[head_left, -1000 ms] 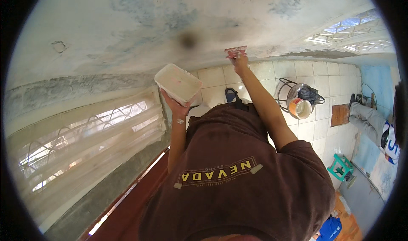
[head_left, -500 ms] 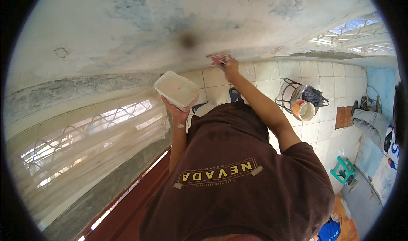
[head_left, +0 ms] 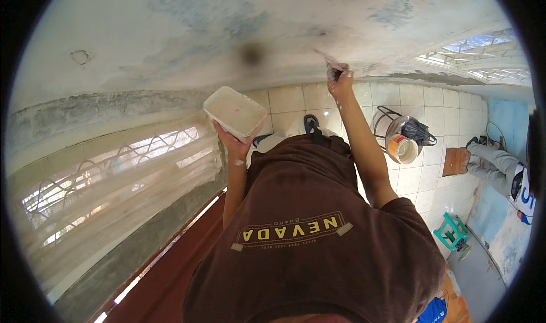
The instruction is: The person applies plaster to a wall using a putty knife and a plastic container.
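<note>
Head view: at upper centre, the right hand [head_left: 340, 83] pinches a scraper [head_left: 331, 62], whose blurred end juts up and left past the fingers; whether it touches the wall [head_left: 170, 38] I cannot tell. Left of centre, the left hand [head_left: 235, 145] clasps a tub [head_left: 256, 129] from below, the tub tilted just above the palm, pale paste [head_left: 233, 110] inside.

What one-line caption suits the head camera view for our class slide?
The left hand holds a whitish tub while the right hand grips a flat tool near a patchy wall.
</note>
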### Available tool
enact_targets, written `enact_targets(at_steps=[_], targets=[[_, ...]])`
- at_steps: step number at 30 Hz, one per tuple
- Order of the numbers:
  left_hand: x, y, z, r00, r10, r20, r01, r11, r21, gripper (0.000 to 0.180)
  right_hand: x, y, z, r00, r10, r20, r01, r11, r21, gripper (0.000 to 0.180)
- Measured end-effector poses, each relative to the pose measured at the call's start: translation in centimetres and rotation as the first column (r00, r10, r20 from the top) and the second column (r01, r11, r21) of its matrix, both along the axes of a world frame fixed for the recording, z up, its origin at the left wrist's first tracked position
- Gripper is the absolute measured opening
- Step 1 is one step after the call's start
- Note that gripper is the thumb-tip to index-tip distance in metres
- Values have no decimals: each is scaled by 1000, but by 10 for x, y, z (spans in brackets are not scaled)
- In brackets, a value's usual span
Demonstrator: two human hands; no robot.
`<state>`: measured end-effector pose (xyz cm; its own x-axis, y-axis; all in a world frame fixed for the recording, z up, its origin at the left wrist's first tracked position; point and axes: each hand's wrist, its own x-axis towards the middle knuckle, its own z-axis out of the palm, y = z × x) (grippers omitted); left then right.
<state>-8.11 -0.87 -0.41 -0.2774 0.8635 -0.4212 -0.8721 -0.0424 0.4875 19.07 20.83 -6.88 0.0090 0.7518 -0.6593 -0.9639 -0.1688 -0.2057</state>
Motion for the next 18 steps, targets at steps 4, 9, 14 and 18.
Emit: enact_targets(at_steps=[4, 9, 14, 18], targets=[[4, 12, -2, 997, -81, 3, 81, 997, 5, 79, -20, 5, -99, 781, 343, 522, -517, 824, 232, 25], [-1, 13, -8, 992, -114, -55, 115, 993, 4, 77, -88, 30, -55, 740, 98, 665, -454, 802, 388, 16], [-3, 3, -5, 999, -49, 5, 49, 999, 0, 72, -101, -45, 32, 914, 285, 289, -387, 827, 408, 17], [-8, 7, -22, 999, -49, -14, 49, 999, -1, 72, -34, -60, 0, 855, 356, 378, -512, 702, 495, 20]])
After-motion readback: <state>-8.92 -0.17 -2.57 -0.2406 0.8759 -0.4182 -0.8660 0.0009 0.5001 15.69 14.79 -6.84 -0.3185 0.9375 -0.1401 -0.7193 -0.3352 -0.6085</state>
